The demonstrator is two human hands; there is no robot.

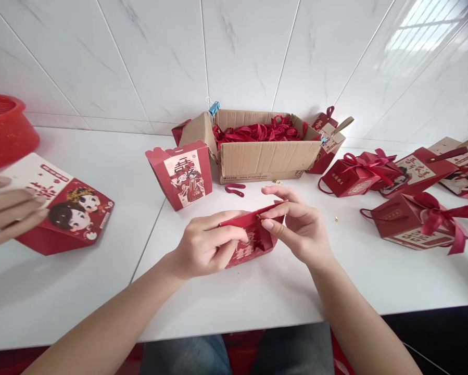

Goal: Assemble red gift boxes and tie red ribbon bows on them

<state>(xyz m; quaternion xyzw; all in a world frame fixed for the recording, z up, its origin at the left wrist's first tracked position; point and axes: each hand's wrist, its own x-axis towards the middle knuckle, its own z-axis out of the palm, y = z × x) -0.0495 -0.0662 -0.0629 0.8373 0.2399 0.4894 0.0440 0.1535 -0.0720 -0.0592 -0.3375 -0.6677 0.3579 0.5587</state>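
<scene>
A small red paper gift box [244, 253] with gold print stands on the table in front of me. My left hand [208, 244] is closed on its left side, fingers wrapped over the upper edge. My right hand [301, 225] pinches a small gold fastener [259, 216] at the box's top edge, between thumb and index finger. A strip of dark red ribbon [263, 242] shows by the fastener. How far the fastener goes into the card is hidden by my fingers.
A cardboard carton [270, 160] of red ribbons [257, 133] stands behind. Beside it are an upright red box [189, 177] and a loose strap [236, 190]. Finished boxes [417, 221] fill the right. Another person's hand [13, 213] touches a box [77, 208] near a red basket [9, 138].
</scene>
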